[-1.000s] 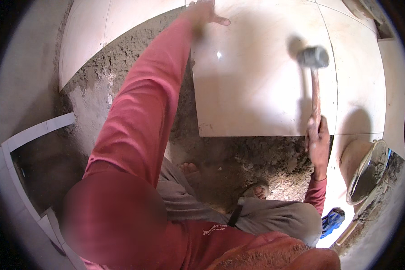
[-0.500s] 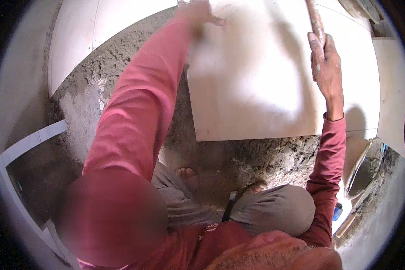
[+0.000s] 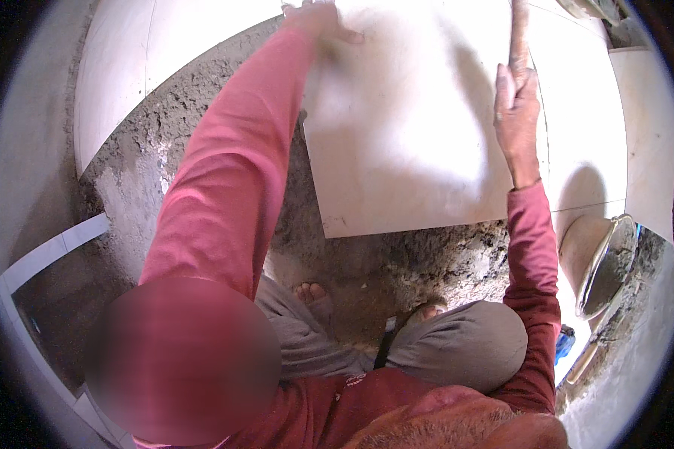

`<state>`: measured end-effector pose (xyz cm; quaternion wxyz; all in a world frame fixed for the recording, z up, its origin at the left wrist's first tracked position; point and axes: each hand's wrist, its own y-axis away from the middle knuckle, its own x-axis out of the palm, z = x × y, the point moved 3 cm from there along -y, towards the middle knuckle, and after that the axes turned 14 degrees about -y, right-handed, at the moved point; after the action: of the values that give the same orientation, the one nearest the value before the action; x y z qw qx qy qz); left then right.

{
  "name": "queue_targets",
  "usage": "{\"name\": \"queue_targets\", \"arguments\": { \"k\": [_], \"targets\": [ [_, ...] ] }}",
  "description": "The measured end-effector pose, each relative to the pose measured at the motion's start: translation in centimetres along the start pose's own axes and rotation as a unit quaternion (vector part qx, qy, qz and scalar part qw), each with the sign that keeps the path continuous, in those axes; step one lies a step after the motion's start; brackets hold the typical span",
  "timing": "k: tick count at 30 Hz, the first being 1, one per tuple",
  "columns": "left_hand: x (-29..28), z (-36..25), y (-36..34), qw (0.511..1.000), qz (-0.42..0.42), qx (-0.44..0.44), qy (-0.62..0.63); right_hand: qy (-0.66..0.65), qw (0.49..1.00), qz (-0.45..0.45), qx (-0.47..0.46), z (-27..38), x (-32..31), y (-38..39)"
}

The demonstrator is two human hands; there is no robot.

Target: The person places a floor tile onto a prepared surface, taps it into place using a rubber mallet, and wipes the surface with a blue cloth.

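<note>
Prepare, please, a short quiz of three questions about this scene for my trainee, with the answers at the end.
1. What does the right hand grip?
A) a trowel
B) a wooden handle
C) a sponge

2. True or false: the bucket is to the right of the large pale tile.

3. Fill in the colour: both sleeves are ____.

Key: 1. B, a wooden handle. 2. True. 3. Red.

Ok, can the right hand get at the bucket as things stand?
Probably not to grasp it: the right hand is closed around a wooden handle. Otherwise the way looks free; nothing visible stands between that hand and the bucket.
</note>
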<state>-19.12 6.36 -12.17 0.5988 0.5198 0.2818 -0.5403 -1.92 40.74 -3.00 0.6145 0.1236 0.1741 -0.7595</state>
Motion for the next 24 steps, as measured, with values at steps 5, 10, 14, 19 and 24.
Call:
{"name": "queue_targets", "arguments": {
  "k": [5, 10, 14, 19, 24],
  "targets": [
    [0.6, 0.4, -1.0, 0.999, -0.025, -0.025, -0.022, 0.056, 0.977, 0.121, 0.164, -0.3, -1.0, -0.1],
    [-0.7, -3.0, 1.6, 0.99, -0.093, 0.041, -0.102, 0.053, 0.997, 0.017, 0.052, -1.5, -6.1, 3.8],
    [-2.9, -11.7, 6.6, 0.973, -0.059, 0.224, -0.007, -0.086, 0.985, -0.021, 0.149, -3.3, -9.3, 8.1],
    [-6.1, -18.6, 10.6, 0.984, 0.093, 0.154, 0.006, -0.12, 0.987, -0.105, 0.005, -2.0, -12.7, 9.5],
    [-7.1, -19.5, 11.2, 0.987, 0.119, 0.112, 0.009, 0.032, 0.996, -0.08, -0.028, -4.6, -10.1, 4.9]
  ]
}}
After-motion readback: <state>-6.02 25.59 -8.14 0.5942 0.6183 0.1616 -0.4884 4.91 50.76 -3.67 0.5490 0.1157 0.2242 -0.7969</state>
